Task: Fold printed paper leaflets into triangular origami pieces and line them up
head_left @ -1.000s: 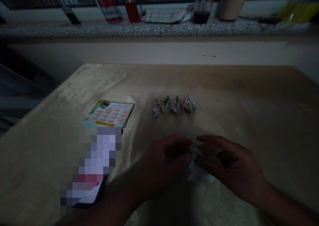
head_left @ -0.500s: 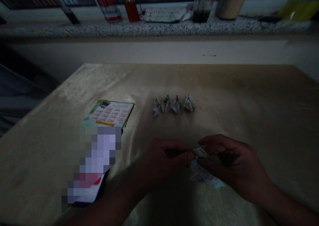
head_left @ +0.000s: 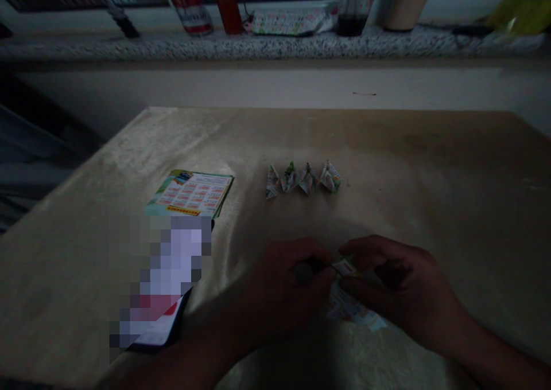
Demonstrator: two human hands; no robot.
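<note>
Bit dim on my head cam, but here's what's around. Left side of the table [head_left: 434, 189] has a stack of cards [head_left: 189, 194] with a calendar grid on top, and just below it a phone [head_left: 166, 287], mostly pixelated out. My left forearm crosses right by the phone's lower end, can't tell if they touch. Beyond my hands there's a close row of four folded papers [head_left: 307, 180], well apart from my fingers. Up on the sill [head_left: 267, 47]: a can [head_left: 189, 6], a red bottle [head_left: 230, 11], a packet [head_left: 288, 22] and a glass [head_left: 353, 11] with dark stuff in it. Nothing's between my hands and the paper [head_left: 345, 266].

That paper sits right between both sets of fingertips, with a printed part hanging lower, partly behind my right thumb. Left hand [head_left: 293, 278]: thumb and forefinger pinched on its left edge. Right hand [head_left: 402, 289]: forefinger above, thumb below; can't tell whether it's actually clamping.
</note>
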